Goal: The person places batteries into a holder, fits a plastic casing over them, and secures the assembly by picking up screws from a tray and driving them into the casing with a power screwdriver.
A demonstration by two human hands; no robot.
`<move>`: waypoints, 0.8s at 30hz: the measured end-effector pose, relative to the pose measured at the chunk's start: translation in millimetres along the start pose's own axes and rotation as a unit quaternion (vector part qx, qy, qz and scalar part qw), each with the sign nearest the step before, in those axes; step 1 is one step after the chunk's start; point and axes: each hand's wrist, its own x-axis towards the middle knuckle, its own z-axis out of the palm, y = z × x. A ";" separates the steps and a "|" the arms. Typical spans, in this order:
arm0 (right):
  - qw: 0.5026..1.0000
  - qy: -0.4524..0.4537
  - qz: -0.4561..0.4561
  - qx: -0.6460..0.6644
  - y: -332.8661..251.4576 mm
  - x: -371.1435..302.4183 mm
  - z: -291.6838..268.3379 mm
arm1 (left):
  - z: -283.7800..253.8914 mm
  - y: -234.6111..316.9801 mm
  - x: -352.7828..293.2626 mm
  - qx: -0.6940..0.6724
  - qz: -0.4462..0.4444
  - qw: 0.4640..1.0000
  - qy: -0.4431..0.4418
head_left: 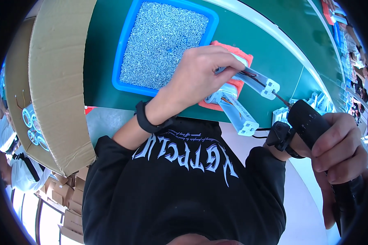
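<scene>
The left hand (204, 67) is bent over, its thumb and forefinger pinched nearly together at the inner end of a white handle (257, 83) with dark wires along it; how firmly it grips is hidden. The right hand (339, 147) is curled tightly around a black screwdriver (308, 124), whose bit (283, 100) meets the handle's outer end, so the handle lies between the two hands. Just below it, nearer the body, a second handle (240, 118) with orange wires juts out from an orange cloth (229, 46) under the left hand. Left of and beyond that hand, a blue tray (125, 49) of small metal pieces (167, 36) sits on the green tabletop (102, 81). Farther left stands a cardboard box (59, 81). White parts (315, 104) lie just beyond the right hand.
</scene>
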 end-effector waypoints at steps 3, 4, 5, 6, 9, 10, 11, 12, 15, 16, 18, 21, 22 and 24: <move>1.000 -0.018 0.007 0.011 2.4 0.4 -4.0 | 9.9 -7.7 -1.8 -0.016 0.004 1.000 0.022; 1.000 -0.017 0.008 0.015 3.2 -0.2 -4.6 | 13.4 -11.2 -4.1 -0.015 0.001 0.999 0.043; 1.000 -0.015 0.009 0.020 4.3 -0.5 -5.2 | 16.2 -13.6 -6.1 -0.013 -0.002 0.998 0.064; 1.000 -0.015 0.010 0.021 6.0 -0.5 -5.6 | 18.6 -15.3 -8.5 -0.013 -0.003 0.998 0.064; 0.997 0.024 -0.011 0.079 11.8 -0.3 -5.7 | 23.4 -17.3 -14.2 -0.133 -0.098 0.984 0.060; 0.997 0.024 -0.011 0.079 12.1 -1.1 -5.8 | 23.6 -17.8 -14.0 -0.133 -0.099 0.984 0.060; 0.996 0.042 -0.015 0.079 12.1 -2.4 -5.9 | 23.4 -18.8 -13.4 -0.112 -0.081 0.989 0.057; 0.995 0.060 -0.021 0.080 11.9 -4.1 -6.1 | 22.9 -19.6 -12.9 -0.091 -0.063 0.992 0.055; 0.990 0.114 -0.037 0.077 7.5 -9.6 -6.7 | 22.1 -18.6 -11.5 -0.059 -0.037 0.996 0.049; 0.988 0.132 -0.042 0.075 5.4 -10.3 -6.1 | 21.7 -17.8 -11.1 -0.048 -0.031 0.997 0.047; 0.985 0.149 -0.048 0.072 2.7 -11.1 -3.7 | 20.7 -17.1 -10.4 -0.037 -0.024 0.998 0.046; 0.961 0.223 -0.119 0.109 8.2 0.7 8.1 | 18.0 -19.0 -12.0 -0.106 -0.029 0.992 0.063; 0.951 0.248 -0.143 0.121 9.2 3.2 11.0 | 17.2 -18.3 -12.4 -0.105 -0.028 0.992 0.063; 0.926 0.294 -0.188 0.143 9.9 6.5 14.5 | 15.8 -15.8 -13.1 -0.131 -0.024 0.990 0.053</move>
